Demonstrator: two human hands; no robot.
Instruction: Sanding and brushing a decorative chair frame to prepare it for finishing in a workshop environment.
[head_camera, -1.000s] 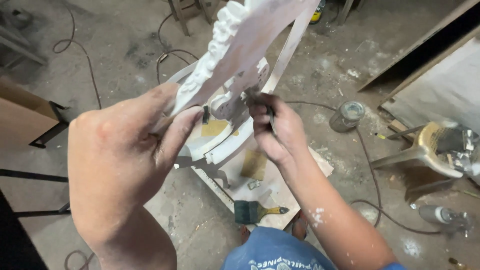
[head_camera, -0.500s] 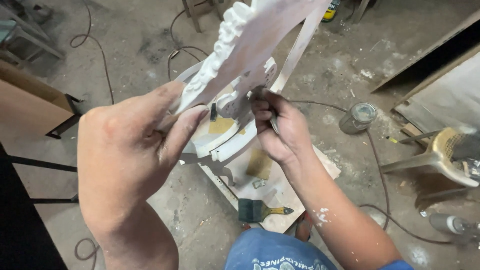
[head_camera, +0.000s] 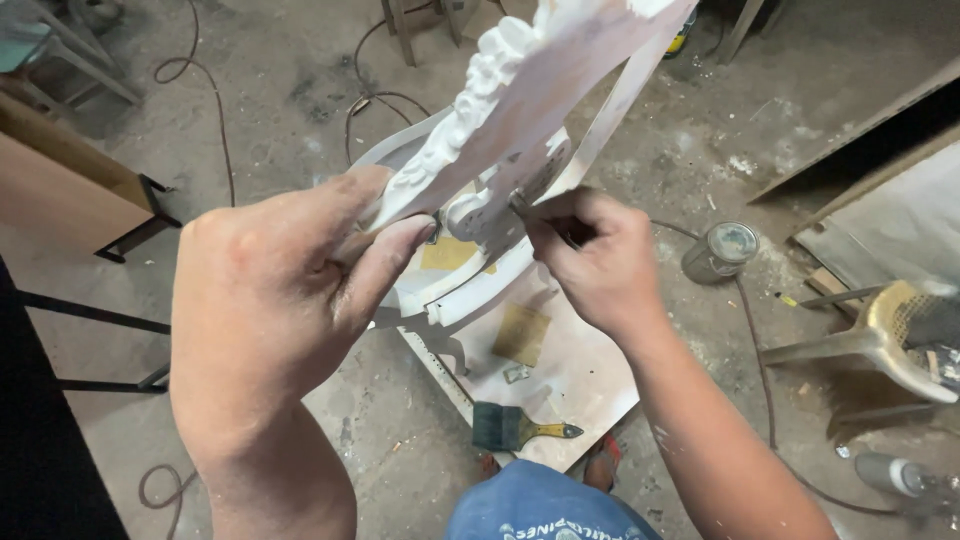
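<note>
A white carved chair (head_camera: 520, 110) stands below me, its ornate back rail rising toward the camera. My left hand (head_camera: 285, 300) grips the edge of that back rail, thumb pressed against the carving. My right hand (head_camera: 595, 255) is closed around a small dark tool and holds its tip against the carved white part just under the rail. A paintbrush (head_camera: 515, 428) with a dark head and yellow handle lies on a pale board (head_camera: 580, 370) on the floor, beside a yellow-brown sandpaper sheet (head_camera: 522, 335).
A metal can (head_camera: 720, 250) stands on the dusty concrete floor to the right, with cables snaking around it. A beige plastic chair (head_camera: 880, 330) lies at far right. A wooden panel on a black frame (head_camera: 70, 190) sits at left.
My right hand has shifted up and right along the carving, turning so its back faces the camera. The view has drifted slightly; my left hand keeps its grip.
</note>
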